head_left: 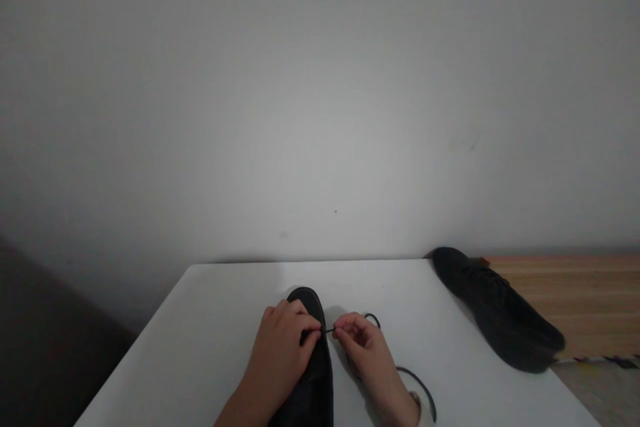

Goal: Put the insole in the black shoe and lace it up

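Pinch the lace (pixel 329 329) firmly between left hand (pixel 280 347) and right hand (pixel 363 347), steadying the shoe (pixel 313 380) as you thread.

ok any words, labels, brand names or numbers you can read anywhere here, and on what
None: no readable text anywhere in this view.
Black shoe under the left hand and right hand, which pinch a black lace: no visible mark.
Second black shoe at the white table edge: too dark to show any label.
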A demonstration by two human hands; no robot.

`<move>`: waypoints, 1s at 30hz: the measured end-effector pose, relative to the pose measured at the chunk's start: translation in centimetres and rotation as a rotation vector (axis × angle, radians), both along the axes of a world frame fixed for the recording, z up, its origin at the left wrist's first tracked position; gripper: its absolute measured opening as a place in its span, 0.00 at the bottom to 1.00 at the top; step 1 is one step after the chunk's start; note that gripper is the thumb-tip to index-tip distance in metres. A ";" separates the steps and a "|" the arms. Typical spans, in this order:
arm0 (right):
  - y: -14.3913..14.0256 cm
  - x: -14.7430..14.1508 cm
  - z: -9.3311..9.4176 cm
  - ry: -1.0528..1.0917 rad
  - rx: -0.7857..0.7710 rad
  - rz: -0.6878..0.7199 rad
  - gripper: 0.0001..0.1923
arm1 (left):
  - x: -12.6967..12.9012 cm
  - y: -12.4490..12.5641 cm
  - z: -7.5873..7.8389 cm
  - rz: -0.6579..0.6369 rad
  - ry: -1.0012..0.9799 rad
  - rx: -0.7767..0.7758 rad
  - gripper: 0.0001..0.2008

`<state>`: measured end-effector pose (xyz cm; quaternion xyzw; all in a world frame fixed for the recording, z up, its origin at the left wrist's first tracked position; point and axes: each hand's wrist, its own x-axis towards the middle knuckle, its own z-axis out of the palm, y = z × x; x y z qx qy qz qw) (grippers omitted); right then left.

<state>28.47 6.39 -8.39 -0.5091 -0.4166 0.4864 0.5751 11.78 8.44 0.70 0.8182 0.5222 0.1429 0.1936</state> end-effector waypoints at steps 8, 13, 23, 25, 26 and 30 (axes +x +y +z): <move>-0.8 -0.7 0.0 -0.150 0.066 0.004 0.19 | 0.1 -0.2 -1.0 0.005 -0.037 0.015 0.10; -1.0 -1.1 0.3 -0.179 0.079 0.013 0.18 | 0.2 -0.2 -1.5 0.025 -0.066 0.031 0.09; -0.7 -1.2 -1.0 -0.152 0.082 0.021 0.18 | 0.5 -0.2 -1.8 0.050 -0.131 0.043 0.10; -0.7 -1.2 -1.3 -0.143 0.076 0.022 0.19 | 0.5 -0.2 -1.9 0.053 -0.145 0.047 0.10; -0.7 -1.2 -1.3 -0.141 0.073 0.022 0.19 | 0.5 -0.2 -1.9 0.056 -0.152 0.051 0.10; -0.8 -1.1 -0.8 -0.147 0.066 0.026 0.19 | 0.1 -0.3 -1.7 0.083 -0.200 0.066 0.09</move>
